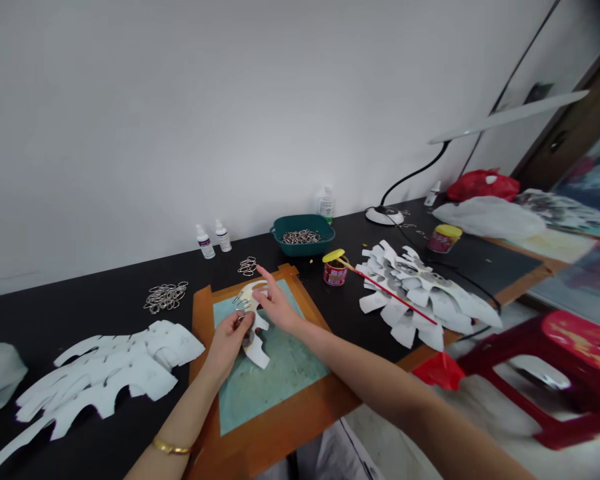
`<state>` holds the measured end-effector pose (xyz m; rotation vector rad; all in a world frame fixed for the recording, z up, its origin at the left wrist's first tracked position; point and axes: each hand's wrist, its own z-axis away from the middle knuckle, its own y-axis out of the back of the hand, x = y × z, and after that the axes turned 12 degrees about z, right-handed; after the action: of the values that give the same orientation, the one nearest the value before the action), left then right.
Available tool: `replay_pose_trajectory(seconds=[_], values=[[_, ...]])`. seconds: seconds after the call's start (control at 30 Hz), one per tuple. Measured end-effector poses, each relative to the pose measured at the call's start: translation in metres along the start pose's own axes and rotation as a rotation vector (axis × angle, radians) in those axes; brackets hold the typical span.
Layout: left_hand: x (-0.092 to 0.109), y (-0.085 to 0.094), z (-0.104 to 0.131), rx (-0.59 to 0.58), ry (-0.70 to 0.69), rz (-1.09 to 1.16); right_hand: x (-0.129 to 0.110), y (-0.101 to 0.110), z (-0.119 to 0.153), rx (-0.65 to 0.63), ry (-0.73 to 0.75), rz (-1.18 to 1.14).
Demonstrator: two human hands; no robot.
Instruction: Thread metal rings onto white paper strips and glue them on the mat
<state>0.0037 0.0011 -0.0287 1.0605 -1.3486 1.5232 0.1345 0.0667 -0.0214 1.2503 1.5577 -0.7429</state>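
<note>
A white cut-out strip [257, 355] with scalloped edges lies on the pale green sheet [270, 393] of the work board. Several metal rings [242, 304] sit along its left edge, and greyish smears mark its middle. My left hand [230, 343] is closed at that edge, thumb pressed on the strip beside the rings; its other fingers are partly hidden. Over the strip's upper right side is my right hand [280, 308], index finger stretched out and the fingers apart. Whether its fingertips touch the strip, I cannot tell.
White cut-out sheets are stacked at left [115, 363] and right [410, 290]. Loose ring piles [165, 297], a green basket [303, 249] of rings, small bottles [205, 243], a tub [335, 273] with a red-handled brush [395, 297], and a lamp [384, 215] stand around the board.
</note>
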Motion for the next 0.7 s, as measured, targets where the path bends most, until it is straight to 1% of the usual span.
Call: replay_pose_trajectory(seconds=[0.07,0.1,0.2,0.27,0.33,0.37,0.43,0.6,0.7], values=[[0.001,-0.001,0.001,0.009,0.007,-0.014,-0.002,0.0,0.0,0.019,0.014,0.021],[0.001,-0.001,0.001,0.013,0.007,0.015,-0.002,0.0,-0.001,0.029,0.015,0.021],[0.005,-0.002,-0.001,0.038,0.021,0.232,-0.003,0.001,-0.004,0.04,0.009,-0.019],[0.008,-0.002,-0.003,0.074,0.044,0.389,-0.002,0.002,-0.006,-0.016,-0.027,-0.094],[0.011,-0.001,-0.005,0.101,0.068,0.469,0.0,0.003,-0.007,-0.092,-0.1,-0.179],[0.012,0.0,-0.005,0.107,0.079,0.482,0.002,0.003,-0.007,-0.116,-0.139,-0.21],[0.013,0.0,-0.004,0.112,0.11,0.494,0.004,0.004,-0.008,-0.123,-0.193,-0.247],[0.015,-0.001,0.0,0.077,0.239,0.512,0.004,0.005,-0.006,-0.117,-0.217,-0.263],[0.015,-0.004,0.001,0.108,0.223,0.501,0.002,0.005,-0.005,-0.144,-0.224,-0.225]])
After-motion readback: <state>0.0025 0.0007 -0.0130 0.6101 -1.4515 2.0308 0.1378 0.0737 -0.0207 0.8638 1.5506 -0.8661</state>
